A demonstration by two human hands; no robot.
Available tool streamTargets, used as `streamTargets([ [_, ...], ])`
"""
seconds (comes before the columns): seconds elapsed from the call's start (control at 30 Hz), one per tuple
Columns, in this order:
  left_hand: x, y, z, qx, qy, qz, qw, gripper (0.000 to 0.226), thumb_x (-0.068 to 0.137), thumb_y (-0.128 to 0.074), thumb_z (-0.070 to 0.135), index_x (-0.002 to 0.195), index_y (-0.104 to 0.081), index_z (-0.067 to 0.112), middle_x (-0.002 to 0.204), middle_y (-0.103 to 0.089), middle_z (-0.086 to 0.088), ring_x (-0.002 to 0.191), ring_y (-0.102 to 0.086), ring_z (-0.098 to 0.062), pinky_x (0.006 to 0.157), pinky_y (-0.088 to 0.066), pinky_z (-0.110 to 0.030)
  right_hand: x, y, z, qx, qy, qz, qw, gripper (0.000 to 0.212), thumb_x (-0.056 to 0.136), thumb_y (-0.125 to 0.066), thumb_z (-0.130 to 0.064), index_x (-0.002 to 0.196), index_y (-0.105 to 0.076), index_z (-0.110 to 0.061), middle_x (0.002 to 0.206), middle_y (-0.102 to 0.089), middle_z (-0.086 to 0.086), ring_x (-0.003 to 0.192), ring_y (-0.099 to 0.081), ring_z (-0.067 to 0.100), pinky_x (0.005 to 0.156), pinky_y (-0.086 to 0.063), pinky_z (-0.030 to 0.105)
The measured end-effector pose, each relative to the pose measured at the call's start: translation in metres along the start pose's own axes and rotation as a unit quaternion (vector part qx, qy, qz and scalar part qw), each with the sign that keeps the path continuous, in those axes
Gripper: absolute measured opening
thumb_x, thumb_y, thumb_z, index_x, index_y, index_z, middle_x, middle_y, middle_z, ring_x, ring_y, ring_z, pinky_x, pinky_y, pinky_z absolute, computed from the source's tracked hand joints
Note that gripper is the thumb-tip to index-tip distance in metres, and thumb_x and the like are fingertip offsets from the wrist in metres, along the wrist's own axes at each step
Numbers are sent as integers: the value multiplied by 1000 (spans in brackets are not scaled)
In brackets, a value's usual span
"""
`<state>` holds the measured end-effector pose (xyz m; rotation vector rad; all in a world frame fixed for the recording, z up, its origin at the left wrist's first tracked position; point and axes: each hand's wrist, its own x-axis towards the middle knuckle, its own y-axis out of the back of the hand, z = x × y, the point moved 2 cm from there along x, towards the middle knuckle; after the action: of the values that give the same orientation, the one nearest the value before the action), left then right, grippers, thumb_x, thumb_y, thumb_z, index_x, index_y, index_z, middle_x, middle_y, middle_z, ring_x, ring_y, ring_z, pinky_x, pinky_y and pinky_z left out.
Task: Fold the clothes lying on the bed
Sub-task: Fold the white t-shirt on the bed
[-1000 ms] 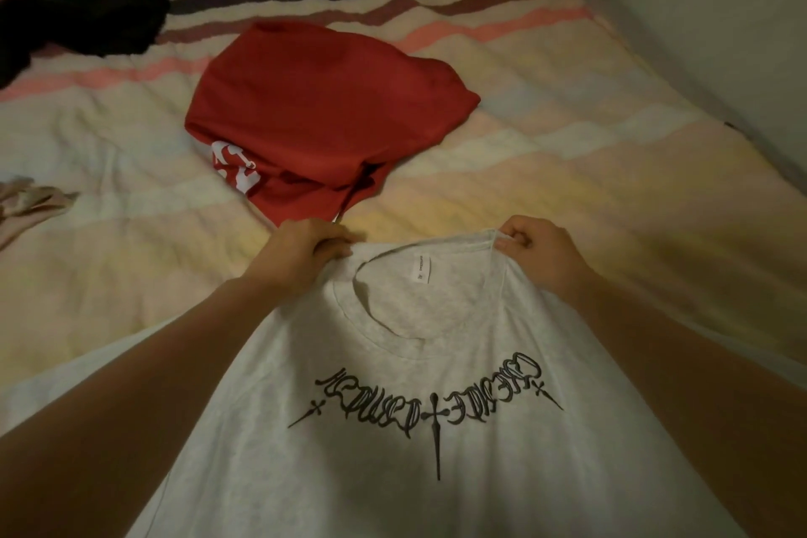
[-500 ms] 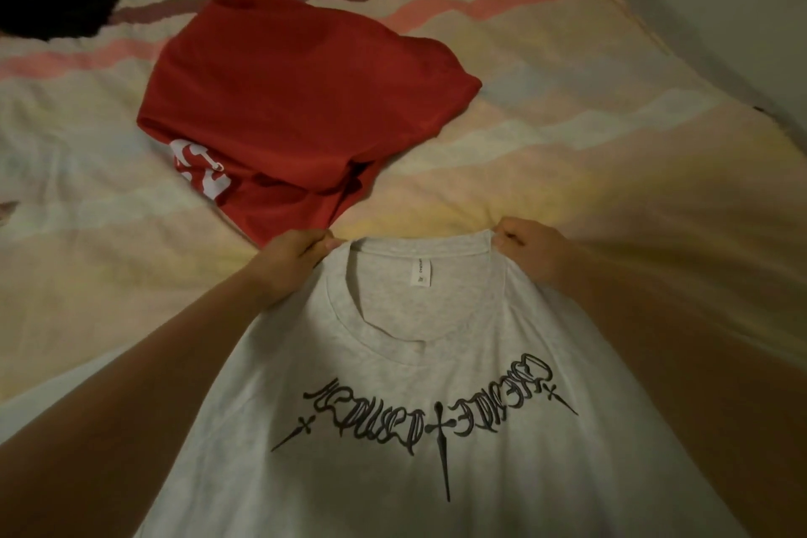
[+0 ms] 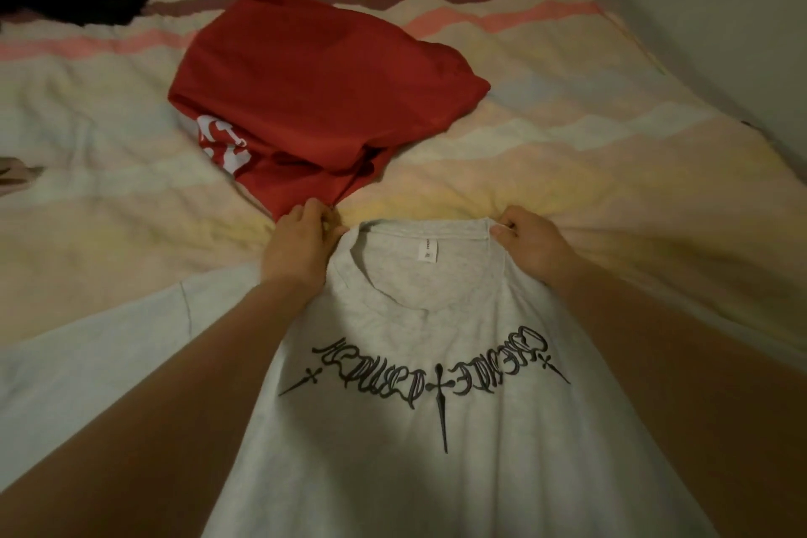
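Head view: left hand (image 3: 297, 249) and right hand (image 3: 530, 245) still pinch the grey T-shirt (image 3: 393, 450) shoulders, unmoved.

Centre frame, my grey T-shirt (image 3: 436, 450) carries black gothic lettering, upside down, unreadable. Its neck label (image 3: 426, 250) and the red shirt's (image 3: 314, 87) white print: illegible too.

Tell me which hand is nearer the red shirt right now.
Left. The left hand grips the grey shirt at its collar, right by the red shirt near corner. The right hand grips the collar's other side, clearly farther away.
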<state>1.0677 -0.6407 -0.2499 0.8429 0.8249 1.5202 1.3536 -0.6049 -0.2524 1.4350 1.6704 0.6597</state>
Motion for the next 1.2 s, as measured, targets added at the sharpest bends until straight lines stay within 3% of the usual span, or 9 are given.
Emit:
streamTargets([
  [0.1,-39,9,0,91,-82,-3,993,50,86,-30,31,121,-51,3,112,-55,-20,95,-54,-40,72,-38,-40,-21,1,-11,-94,-44,32,994,25,94,-51,-34,108,-50,-13,108,-58,13,104,-53,32,84,-40,38],
  [0.23,-88,31,-1,131,-41,-43,990,64,92,-10,48,148,-24,21,154,-25,-11,140,-25,-31,114,-20,-45,-80,11,-32,-205,12,109,973,50,94,-46,-40,139,-35,-20,137,-44,8,125,-39,29,102,-29,44],
  [0.37,-175,51,13,93,-52,-91,990,60,93,-11,56,150,-5,36,159,2,1,146,2,-20,118,1,-40,-186,0,-35,-176,19,21,984,59,95,-39,-47,147,-22,-26,155,-18,3,142,-16,25,112,-8,51],
  [0.5,-278,56,19,108,-49,-173,978,61,90,-11,64,147,3,45,158,13,4,145,11,-19,116,7,-40,-314,-38,-13,-200,8,-2,980,61,87,-27,-59,140,-34,-29,151,-31,8,136,-25,30,102,-23,63],
  [0.67,-353,60,-8,179,-36,-200,963,63,93,-21,58,150,-14,33,159,-4,-4,145,-4,-24,116,3,-39,-394,-61,19,-242,-33,-53,968,67,91,-3,-63,140,-34,-31,145,-39,8,128,-32,28,91,-37,63],
  [0.77,-374,65,-19,196,-22,-208,958,64,93,-18,58,150,-13,31,159,-5,-7,145,-10,-28,116,-2,-42,-414,-63,27,-221,-38,-52,973,64,92,-2,-61,143,-28,-31,149,-34,9,133,-26,26,100,-28,59],
  [0.93,-426,86,-23,161,47,-207,964,66,90,-16,60,150,-5,36,159,0,-10,145,-8,-31,114,-15,-48,-462,-48,43,-163,-24,7,986,57,96,-24,-50,141,-37,-18,148,-33,16,132,-33,33,103,-32,52],
  [1.07,-488,112,-34,74,150,-189,968,67,85,-28,68,145,-26,37,151,-18,-22,129,-36,-41,100,-39,-53,-523,-31,65,-45,-117,27,992,54,92,-47,-32,142,-28,-24,152,-25,13,134,-23,21,111,-10,18],
  [1.2,-537,126,-33,10,165,-195,967,56,84,-57,45,137,-47,29,121,-45,-18,104,-53,-38,91,-45,-48,-559,-30,80,0,-156,4,988,64,85,-51,-42,140,-38,-12,140,-41,16,127,-36,31,106,-23,31],
])
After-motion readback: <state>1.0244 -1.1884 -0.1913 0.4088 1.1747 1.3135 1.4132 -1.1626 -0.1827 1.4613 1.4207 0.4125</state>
